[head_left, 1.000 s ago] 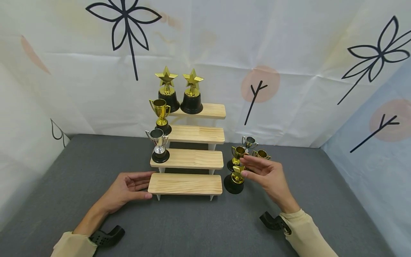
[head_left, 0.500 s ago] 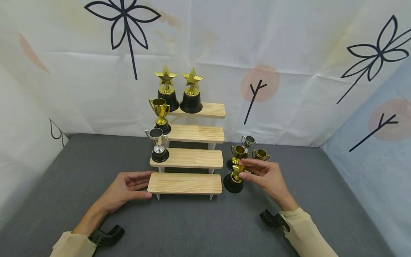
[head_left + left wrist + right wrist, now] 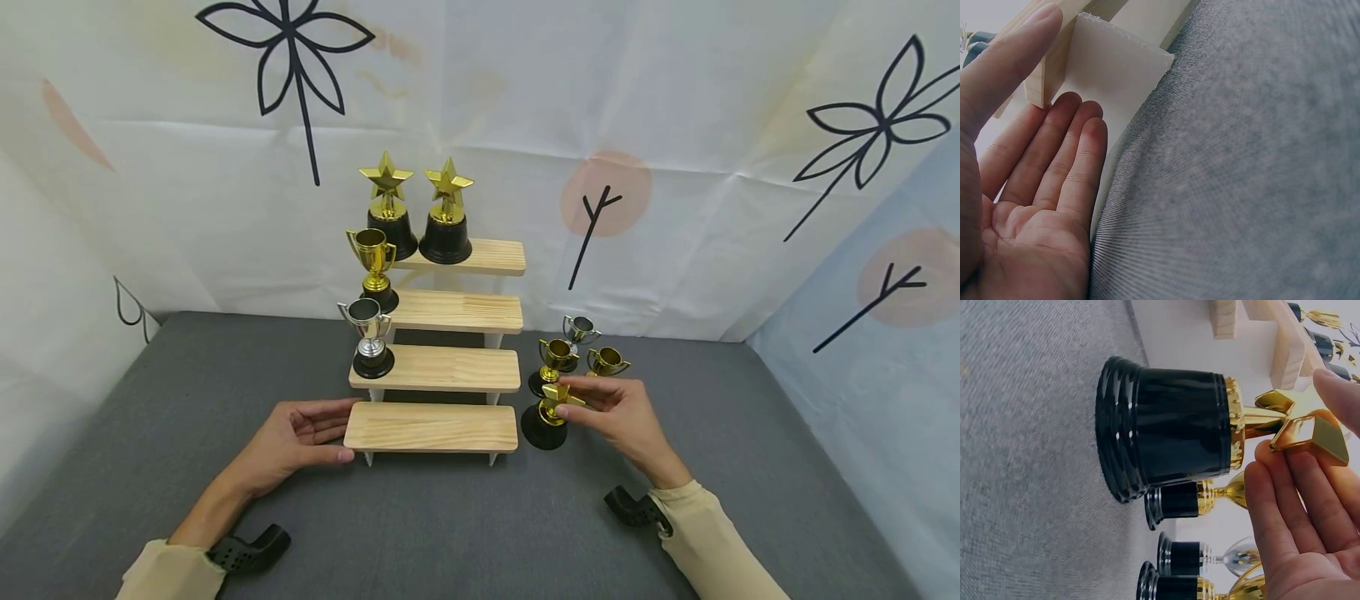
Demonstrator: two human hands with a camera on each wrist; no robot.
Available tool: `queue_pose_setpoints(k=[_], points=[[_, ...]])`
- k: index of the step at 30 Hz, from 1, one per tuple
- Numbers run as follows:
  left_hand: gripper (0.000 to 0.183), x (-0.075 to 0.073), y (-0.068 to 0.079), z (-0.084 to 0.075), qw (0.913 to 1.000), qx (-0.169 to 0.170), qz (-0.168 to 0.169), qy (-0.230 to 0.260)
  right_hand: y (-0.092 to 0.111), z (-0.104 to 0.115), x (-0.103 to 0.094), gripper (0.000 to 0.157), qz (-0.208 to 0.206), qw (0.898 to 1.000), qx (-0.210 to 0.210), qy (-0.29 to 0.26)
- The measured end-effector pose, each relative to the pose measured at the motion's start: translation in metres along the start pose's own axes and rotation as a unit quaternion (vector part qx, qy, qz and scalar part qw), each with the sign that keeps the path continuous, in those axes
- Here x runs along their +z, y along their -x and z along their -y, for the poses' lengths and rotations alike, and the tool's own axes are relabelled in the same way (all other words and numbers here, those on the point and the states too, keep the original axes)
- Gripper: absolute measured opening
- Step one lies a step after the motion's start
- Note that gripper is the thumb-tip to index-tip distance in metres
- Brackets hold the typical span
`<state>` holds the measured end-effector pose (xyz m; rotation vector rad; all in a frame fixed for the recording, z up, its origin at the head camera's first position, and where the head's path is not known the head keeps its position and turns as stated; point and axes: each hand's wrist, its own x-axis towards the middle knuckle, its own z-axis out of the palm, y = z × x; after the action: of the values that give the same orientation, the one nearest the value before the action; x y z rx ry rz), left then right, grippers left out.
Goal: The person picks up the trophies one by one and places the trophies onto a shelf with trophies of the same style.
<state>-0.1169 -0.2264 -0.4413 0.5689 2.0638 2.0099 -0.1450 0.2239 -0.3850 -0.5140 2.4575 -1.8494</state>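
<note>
Right wrist view: the right hand (image 3: 1307, 534) pinches the star trophy (image 3: 1179, 422) by its star (image 3: 1316, 436) beside the wooden stand (image 3: 431, 428); the left hand (image 3: 300, 442), fingers (image 3: 1087, 156) straight, touches the stand. A level lift should clear the gold cup (image 3: 555, 358).

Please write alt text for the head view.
A right hand holds a gold star trophy beside a four-tier wooden stand; a left hand is by its lowest tier. Two more star trophies sit on top, a gold cup and a silver cup below; three more cups stand on the table.
</note>
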Motion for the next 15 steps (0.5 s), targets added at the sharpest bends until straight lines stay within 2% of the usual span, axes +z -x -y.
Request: queue_pose_setpoints(k=[15], points=[[0.066, -0.0005, 0.0004, -0.0006, 1.0, 0.004, 0.002, 0.006, -0.0007, -0.0053, 0.0028, 0.035, -0.007, 0.999, 0.001, 0.034]])
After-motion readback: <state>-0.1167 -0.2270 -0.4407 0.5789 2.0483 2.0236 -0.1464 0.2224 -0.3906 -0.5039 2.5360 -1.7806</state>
